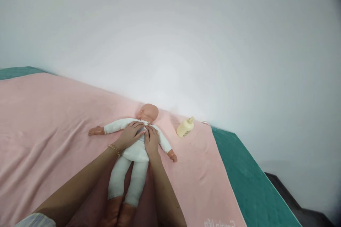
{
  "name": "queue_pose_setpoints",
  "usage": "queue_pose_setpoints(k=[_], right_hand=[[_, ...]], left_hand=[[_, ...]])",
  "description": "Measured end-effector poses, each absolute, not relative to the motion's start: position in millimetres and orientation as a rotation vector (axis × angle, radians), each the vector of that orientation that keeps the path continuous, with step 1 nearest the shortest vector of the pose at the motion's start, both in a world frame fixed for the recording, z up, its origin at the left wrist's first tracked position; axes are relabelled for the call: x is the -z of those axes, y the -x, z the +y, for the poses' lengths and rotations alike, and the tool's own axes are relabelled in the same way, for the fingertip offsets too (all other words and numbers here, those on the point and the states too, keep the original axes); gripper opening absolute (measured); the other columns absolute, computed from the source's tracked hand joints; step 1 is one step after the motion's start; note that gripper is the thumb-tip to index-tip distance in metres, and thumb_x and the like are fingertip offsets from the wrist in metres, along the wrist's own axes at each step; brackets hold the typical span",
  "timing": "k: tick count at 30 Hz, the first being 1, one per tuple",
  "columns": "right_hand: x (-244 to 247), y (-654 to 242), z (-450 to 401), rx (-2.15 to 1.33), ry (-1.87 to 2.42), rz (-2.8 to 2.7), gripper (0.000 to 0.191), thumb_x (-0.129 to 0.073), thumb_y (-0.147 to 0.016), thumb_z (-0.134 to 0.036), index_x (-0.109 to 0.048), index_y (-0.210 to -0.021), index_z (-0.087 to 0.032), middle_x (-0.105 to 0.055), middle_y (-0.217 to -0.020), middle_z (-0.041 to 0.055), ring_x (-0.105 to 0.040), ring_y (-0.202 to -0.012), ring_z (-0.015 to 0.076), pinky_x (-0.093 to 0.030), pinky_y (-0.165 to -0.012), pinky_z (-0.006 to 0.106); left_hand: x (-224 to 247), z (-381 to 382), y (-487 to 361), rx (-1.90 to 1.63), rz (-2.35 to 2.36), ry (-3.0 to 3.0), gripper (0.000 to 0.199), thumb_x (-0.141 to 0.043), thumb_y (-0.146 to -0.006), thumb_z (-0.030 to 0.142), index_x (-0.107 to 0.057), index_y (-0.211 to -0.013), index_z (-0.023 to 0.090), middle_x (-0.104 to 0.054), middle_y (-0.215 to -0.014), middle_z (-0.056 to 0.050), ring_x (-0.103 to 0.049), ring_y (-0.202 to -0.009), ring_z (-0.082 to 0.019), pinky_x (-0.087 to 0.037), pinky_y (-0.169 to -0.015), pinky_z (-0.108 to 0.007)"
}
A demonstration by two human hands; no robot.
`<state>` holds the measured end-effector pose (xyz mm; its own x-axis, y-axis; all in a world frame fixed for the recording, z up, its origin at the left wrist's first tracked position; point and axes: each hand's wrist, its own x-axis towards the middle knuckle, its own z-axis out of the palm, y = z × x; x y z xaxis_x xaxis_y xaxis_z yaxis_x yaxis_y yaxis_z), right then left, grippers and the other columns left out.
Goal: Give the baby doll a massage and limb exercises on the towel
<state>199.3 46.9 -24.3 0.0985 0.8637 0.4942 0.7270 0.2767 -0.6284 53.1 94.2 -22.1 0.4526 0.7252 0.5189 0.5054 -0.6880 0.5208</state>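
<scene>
Seeing at far left a strip of green sheet (pixel 21 72), then the pink blanket (pixel 48 113) over it. Resting the left hand (pixel 130 135) open, palm down, on the torso of the doll (pixel 137 149), gripping nothing. Keeping to the middle: doll laid out on the blanket, arms spread, head by the wall (pixel 170 35); hard to tell whether face down. Resting the right hand (pixel 151 141) likewise, open and ungripping. Farther right, finding the bottle (pixel 185 127) on the blanket, then green sheet again.
</scene>
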Motion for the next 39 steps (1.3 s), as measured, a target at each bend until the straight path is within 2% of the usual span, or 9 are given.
queue_pose_setpoints(k=[3,6,9,13,17,25,32,35,39], right_hand=[[22,-201,31,-0.142,1.444,-1.588,0.038,-0.034,-0.101,-0.034,-0.065,-0.114,-0.016,-0.063,-0.118,0.0119,-0.053,-0.115,0.0228,-0.040,-0.102,0.041],[27,-201,6,-0.102,1.378,-1.499,0.038,-0.033,-0.101,-0.033,-0.067,-0.110,-0.018,-0.061,-0.113,0.0120,-0.054,-0.111,0.0225,-0.043,-0.098,0.041],[37,-200,-22,-0.100,1.293,-1.494,0.035,-0.035,-0.100,-0.030,-0.068,-0.109,-0.020,-0.060,-0.106,0.0105,-0.056,-0.106,0.0218,-0.045,-0.095,0.040],[43,-196,-50,-0.167,1.176,-1.525,0.033,-0.037,-0.099,-0.026,-0.069,-0.105,-0.021,-0.059,-0.095,0.0083,-0.058,-0.093,0.0191,-0.050,-0.079,0.033],[42,-193,-57,-0.198,1.091,-1.594,0.032,-0.038,-0.097,-0.023,-0.070,-0.093,-0.022,-0.059,-0.081,0.0053,-0.056,-0.081,0.0181,-0.046,-0.070,0.032],[43,-192,-43,-0.263,1.122,-1.657,0.032,-0.044,-0.094,-0.023,-0.071,-0.076,-0.023,-0.060,-0.072,0.0036,-0.053,-0.073,0.0178,-0.041,-0.068,0.033],[44,-189,-37,-0.362,1.239,-1.644,0.033,-0.047,-0.090,-0.018,-0.069,-0.066,-0.022,-0.059,-0.069,0.0026,-0.054,-0.073,0.0176,-0.039,-0.069,0.032],[43,-189,-39,-0.348,1.231,-1.637,0.033,-0.047,-0.091,-0.019,-0.070,-0.067,-0.022,-0.059,-0.069,0.0026,-0.054,-0.073,0.0176,-0.040,-0.069,0.032],[39,-190,-44,-0.269,1.164,-1.626,0.032,-0.043,-0.094,-0.021,-0.072,-0.080,-0.022,-0.062,-0.078,0.0042,-0.056,-0.079,0.0185,-0.043,-0.072,0.033]], left_hand=[[17,81,-44,-1.195,1.048,-2.402,0.034,-0.038,-0.099,0.037,-0.065,-0.110,0.018,-0.066,-0.117,-0.009,-0.053,-0.114,-0.024,-0.039,-0.101,-0.044],[15,59,-32,-1.325,1.040,-2.361,0.036,-0.034,-0.100,0.031,-0.068,-0.097,0.018,-0.068,-0.106,-0.009,-0.056,-0.102,-0.022,-0.044,-0.093,-0.041],[17,35,-21,-1.441,0.995,-2.275,0.031,-0.040,-0.098,0.023,-0.069,-0.089,0.019,-0.068,-0.098,-0.006,-0.057,-0.096,-0.020,-0.045,-0.090,-0.038],[20,11,-10,-1.461,0.901,-2.204,0.027,-0.042,-0.096,0.016,-0.067,-0.087,0.019,-0.066,-0.091,-0.005,-0.056,-0.090,-0.018,-0.046,-0.080,-0.032],[22,7,-4,-1.381,0.708,-2.326,0.022,-0.046,-0.092,0.012,-0.067,-0.091,0.019,-0.068,-0.091,-0.004,-0.055,-0.091,-0.019,-0.045,-0.082,-0.032],[25,20,-5,-1.137,0.635,-2.417,0.018,-0.049,-0.091,0.013,-0.065,-0.091,0.020,-0.069,-0.090,-0.002,-0.054,-0.089,-0.018,-0.041,-0.081,-0.032],[28,21,-8,-1.090,0.648,-2.394,0.019,-0.048,-0.092,0.014,-0.066,-0.087,0.020,-0.068,-0.087,-0.002,-0.053,-0.089,-0.019,-0.040,-0.083,-0.033],[25,21,-9,-1.115,0.655,-2.400,0.022,-0.047,-0.093,0.015,-0.067,-0.085,0.020,-0.069,-0.086,-0.003,-0.054,-0.086,-0.018,-0.042,-0.080,-0.032],[26,15,-6,-1.248,0.657,-2.437,0.022,-0.047,-0.091,0.015,-0.068,-0.091,0.020,-0.069,-0.088,-0.005,-0.057,-0.086,-0.019,-0.046,-0.079,-0.033]])
